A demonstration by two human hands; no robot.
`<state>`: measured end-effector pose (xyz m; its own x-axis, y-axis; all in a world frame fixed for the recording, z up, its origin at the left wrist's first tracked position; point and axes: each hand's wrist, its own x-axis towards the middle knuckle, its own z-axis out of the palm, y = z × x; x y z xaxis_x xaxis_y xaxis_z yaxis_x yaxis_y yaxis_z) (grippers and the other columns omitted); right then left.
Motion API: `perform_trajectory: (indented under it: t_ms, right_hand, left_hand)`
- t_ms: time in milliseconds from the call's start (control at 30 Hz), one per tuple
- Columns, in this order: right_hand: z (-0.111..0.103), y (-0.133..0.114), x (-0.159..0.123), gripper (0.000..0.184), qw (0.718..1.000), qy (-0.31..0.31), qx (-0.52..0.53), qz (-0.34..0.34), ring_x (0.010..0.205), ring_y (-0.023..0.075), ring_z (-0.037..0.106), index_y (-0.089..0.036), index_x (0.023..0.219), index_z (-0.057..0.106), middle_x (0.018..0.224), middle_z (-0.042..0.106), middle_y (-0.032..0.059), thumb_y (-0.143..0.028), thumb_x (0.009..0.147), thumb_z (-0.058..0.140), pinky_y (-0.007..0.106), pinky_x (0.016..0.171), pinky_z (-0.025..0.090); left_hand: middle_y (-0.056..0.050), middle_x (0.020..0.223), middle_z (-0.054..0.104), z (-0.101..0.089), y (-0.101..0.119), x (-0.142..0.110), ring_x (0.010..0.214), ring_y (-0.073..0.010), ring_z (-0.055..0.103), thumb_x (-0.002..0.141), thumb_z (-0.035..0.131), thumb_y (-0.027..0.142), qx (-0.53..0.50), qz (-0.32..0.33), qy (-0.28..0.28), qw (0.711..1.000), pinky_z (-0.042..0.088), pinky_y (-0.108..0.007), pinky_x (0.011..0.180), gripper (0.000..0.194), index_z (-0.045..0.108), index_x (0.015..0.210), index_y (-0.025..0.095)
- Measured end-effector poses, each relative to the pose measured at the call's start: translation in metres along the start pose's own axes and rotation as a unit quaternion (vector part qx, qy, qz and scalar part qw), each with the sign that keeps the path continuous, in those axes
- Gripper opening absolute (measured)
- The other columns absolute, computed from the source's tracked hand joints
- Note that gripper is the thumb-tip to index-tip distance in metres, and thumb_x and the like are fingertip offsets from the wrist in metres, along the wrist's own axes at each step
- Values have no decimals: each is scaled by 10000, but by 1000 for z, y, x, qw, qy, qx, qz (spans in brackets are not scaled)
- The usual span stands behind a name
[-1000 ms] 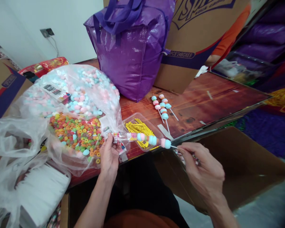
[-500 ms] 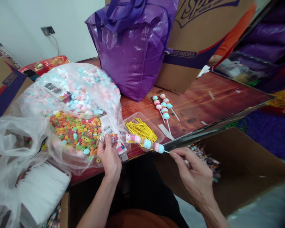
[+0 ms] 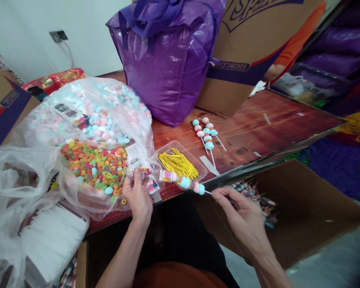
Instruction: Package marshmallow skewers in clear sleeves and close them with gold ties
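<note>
Between the two hands, the candy skewer (image 3: 184,182) lies nearly level, left to right. Left hand (image 3: 137,197) pinches the clear sleeve (image 3: 151,178) around its tip; right hand (image 3: 243,214) pinches the stick end, beside the twist-tie tray (image 3: 198,162).

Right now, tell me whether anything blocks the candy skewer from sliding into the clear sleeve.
Nothing visible does. The right hand pinches the candy skewer by its stick, the left hand holds the clear sleeve, and the skewer's front candies are already inside it.

Wooden table (image 3: 258,120) — candy bags (image 3: 93,132), purple bag (image 3: 168,68), twist-tie tray (image 3: 180,162), skewers (image 3: 207,134).
</note>
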<state>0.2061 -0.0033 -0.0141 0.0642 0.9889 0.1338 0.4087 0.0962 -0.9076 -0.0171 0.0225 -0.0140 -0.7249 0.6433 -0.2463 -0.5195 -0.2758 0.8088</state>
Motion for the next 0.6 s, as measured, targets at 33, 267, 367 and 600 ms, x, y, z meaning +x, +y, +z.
perform_trajectory:
  t_ms: [33, 267, 367, 600]
  right_hand:
    - [0, -1, 0, 204, 1000, -2, 0, 0, 624, 161, 571, -207, 732, 675, 683, 633, -3, -332, 887, 631, 256, 588, 441]
    - [-1, -7, 1, 238, 996, -53, 29, 61, 563, 139, 456, -199, 692, 604, 609, 514, -23, -328, 891, 586, 242, 507, 367]
    - [-2, -5, 1, 259, 995, -77, 34, 61, 567, 134, 438, -196, 682, 583, 610, 480, -27, -330, 904, 574, 241, 509, 357]
    - [3, 2, 1, 209, 998, -17, 8, -52, 648, 162, 547, -209, 740, 631, 705, 607, 3, -297, 924, 588, 262, 596, 446]
  left_hand:
    - [25, 798, 684, 0, -1, -1, 718, -117, 664, 664, 875, 395, 3, 5, 4, 1000, 518, -249, 705, 335, 650, 793, 181]
    - [35, 793, 655, 6, -4, -6, 749, -101, 622, 691, 852, 411, 14, 74, 10, 997, 507, -238, 752, 315, 655, 763, 176]
    - [37, 750, 625, 4, -5, -4, 772, -109, 614, 723, 831, 415, 34, 97, 8, 995, 490, -222, 740, 318, 626, 711, 172]
    - [50, 668, 590, 0, -8, -4, 710, -112, 605, 742, 815, 392, 74, 102, 15, 992, 478, -210, 681, 308, 600, 690, 178]
